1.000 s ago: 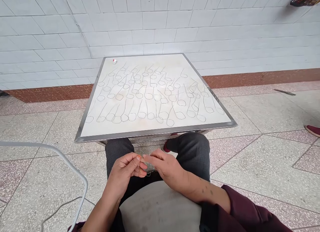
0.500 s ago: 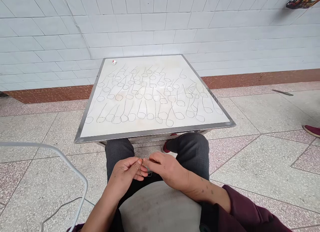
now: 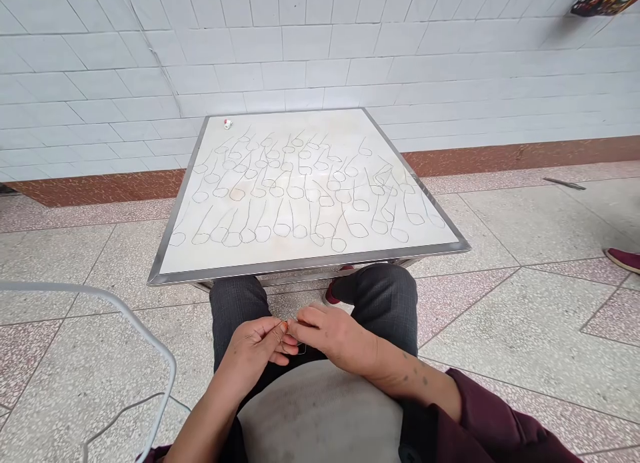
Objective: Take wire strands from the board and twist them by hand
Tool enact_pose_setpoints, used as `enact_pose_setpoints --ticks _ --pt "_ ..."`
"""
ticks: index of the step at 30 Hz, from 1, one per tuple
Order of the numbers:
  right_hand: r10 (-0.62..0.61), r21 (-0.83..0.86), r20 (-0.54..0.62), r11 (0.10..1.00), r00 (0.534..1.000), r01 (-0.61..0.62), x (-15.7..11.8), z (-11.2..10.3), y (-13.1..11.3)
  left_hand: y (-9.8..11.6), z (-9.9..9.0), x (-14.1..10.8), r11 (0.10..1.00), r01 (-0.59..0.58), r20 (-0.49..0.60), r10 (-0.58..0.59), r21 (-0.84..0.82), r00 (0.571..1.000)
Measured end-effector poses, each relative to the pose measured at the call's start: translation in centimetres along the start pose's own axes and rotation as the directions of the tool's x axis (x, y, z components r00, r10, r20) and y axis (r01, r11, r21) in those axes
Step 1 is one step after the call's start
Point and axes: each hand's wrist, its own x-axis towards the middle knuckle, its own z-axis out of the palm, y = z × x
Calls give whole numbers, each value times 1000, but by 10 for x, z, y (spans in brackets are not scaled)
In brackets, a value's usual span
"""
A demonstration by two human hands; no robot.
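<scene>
My left hand (image 3: 253, 346) pinches a thin wire loop (image 3: 293, 347) between thumb and fingertips, above my lap. A small orange speck shows at those fingertips, too small to name. My right hand (image 3: 333, 336) lies just to the right, its fingers reaching over to meet the left fingertips. They hide whether they grip the wire. The loop's lower curve hangs below the hands. Beyond my knees stands a low white table (image 3: 305, 260) with a steel rim, and several similar wire loads of thin loops (image 3: 295, 193) lie spread across it.
A small white-and-red object (image 3: 228, 124) sits at the table's far left corner. A curved white rod (image 3: 100, 295) crosses the lower left. A dark tool (image 3: 564, 183) lies on the tiled floor, and a co-worker's maroon shoe (image 3: 623, 260) shows at the right edge.
My hands have moved closer together, and the right fingers now cover more of the left fingertips. The wire loop shows more clearly below them.
</scene>
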Motion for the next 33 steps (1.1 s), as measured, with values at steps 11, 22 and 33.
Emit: enact_pose_setpoints --ticks 11,22,33 --pt "266 361 -102 908 959 -214 15 4 3 -14 17 3 987 -116 -82 126 110 989" --pt "222 117 -67 970 973 -214 16 6 -7 -23 18 1 924 -295 -96 326 244 941" --pt "676 980 166 -31 718 -198 26 10 -19 -1 23 -13 972 -232 -85 234 36 968"
